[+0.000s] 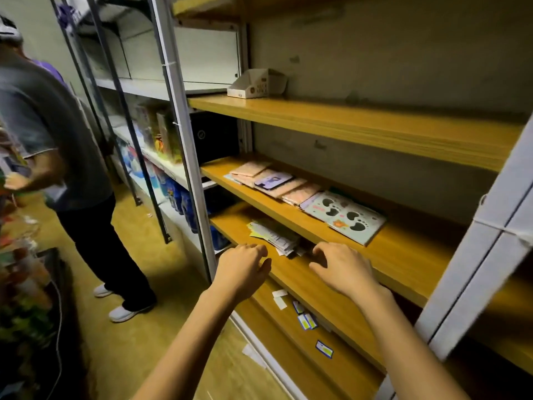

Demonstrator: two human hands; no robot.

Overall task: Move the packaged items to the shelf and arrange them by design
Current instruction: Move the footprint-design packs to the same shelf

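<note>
A row of flat packaged items lies on a wooden shelf (pixel 403 249): pink packets (pixel 253 171), a purple one (pixel 272 180), and pale cards with black paw prints (pixel 344 216). One shelf lower sits a loose pile of packets (pixel 277 236). My left hand (pixel 242 267) and my right hand (pixel 340 267) hover side by side at the front edge of that lower shelf, just in front of the pile. Both have loosely curled fingers and hold nothing.
A white cardboard display box (pixel 256 83) stands on the shelf above. Small labels (pixel 305 321) lie on the lowest shelf. A grey metal upright (pixel 184 140) stands left of the shelves, another (pixel 476 272) to the right. A person (pixel 57 145) stands in the aisle on the left.
</note>
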